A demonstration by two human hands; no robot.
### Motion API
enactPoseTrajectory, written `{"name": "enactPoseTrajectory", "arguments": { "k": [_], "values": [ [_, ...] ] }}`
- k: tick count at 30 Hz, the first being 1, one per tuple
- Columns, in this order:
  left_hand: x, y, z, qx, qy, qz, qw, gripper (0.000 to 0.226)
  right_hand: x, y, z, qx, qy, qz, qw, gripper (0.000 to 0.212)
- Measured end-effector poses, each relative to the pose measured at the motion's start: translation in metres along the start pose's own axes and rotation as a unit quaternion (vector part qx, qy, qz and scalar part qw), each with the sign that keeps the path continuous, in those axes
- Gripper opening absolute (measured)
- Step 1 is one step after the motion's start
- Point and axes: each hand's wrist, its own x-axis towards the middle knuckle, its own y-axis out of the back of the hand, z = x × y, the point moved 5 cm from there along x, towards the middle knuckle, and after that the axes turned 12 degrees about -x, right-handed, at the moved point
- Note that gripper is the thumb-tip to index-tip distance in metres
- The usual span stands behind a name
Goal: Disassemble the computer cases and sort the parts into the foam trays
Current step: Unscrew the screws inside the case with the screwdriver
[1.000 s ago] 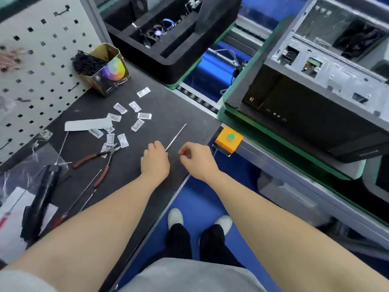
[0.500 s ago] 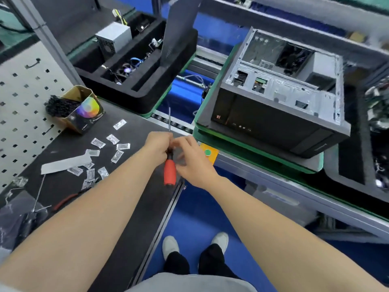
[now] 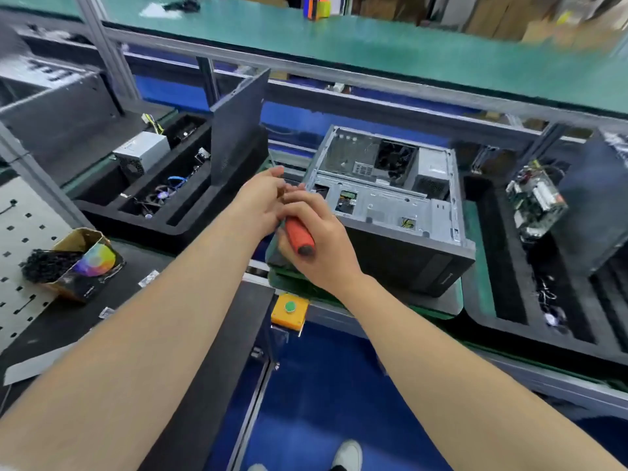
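An open computer case point(image 3: 384, 195) lies on its side on a green pallet, its grey metal inside showing. Just left of it, my right hand point(image 3: 319, 243) grips the red handle of a screwdriver point(image 3: 299, 236). My left hand point(image 3: 261, 198) pinches the thin shaft just ahead of the handle. A black foam tray point(image 3: 176, 222) at the left holds a power supply point(image 3: 142, 154), a fan and cables, with a dark side panel point(image 3: 238, 130) standing in it. A second foam tray point(image 3: 509, 300) at the right holds a circuit board point(image 3: 533, 202).
A cardboard box of black ties point(image 3: 74, 263) sits on the dark bench at the left beside a white pegboard point(image 3: 20, 232). An orange button box point(image 3: 289, 309) is fixed at the bench corner. A green shelf point(image 3: 373, 52) runs above the conveyor.
Both hands lifted the screwdriver off the bench and carried it forward and up, close to the case's left edge. My view has tilted up from the bench to the conveyor.
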Motion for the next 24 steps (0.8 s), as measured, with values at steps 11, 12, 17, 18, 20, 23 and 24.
{"name": "enactPoseTrajectory", "arguments": {
  "k": [11, 12, 17, 18, 20, 23, 24],
  "values": [
    [0.011, -0.103, -0.037, 0.107, -0.008, -0.172, 0.979, 0.015, 0.065, 0.094, 0.064, 0.003, -0.105, 0.086, 0.991, 0.028],
    [0.013, -0.112, -0.041, 0.128, -0.018, -0.199, 0.972, 0.02, 0.07, 0.102, 0.071, -0.001, -0.113, 0.088, 0.99, 0.029],
    [0.025, -0.136, -0.055, 0.258, -0.061, -0.247, 0.932, 0.055, 0.091, 0.132, 0.102, -0.014, -0.12, 0.109, 0.987, 0.036],
    [0.027, -0.138, -0.055, 0.281, -0.067, -0.235, 0.928, 0.062, 0.095, 0.137, 0.107, -0.021, -0.114, 0.114, 0.987, 0.037],
    [0.032, -0.14, -0.056, 0.324, -0.093, -0.214, 0.917, 0.069, 0.104, 0.145, 0.114, -0.038, -0.102, 0.118, 0.987, 0.037],
    [0.042, -0.14, -0.053, 0.363, -0.134, -0.204, 0.899, 0.07, 0.121, 0.154, 0.122, -0.047, -0.094, 0.116, 0.988, 0.04],
    [0.047, -0.139, -0.052, 0.375, -0.14, -0.208, 0.892, 0.07, 0.127, 0.154, 0.123, -0.047, -0.091, 0.11, 0.989, 0.04]
  ]
}}
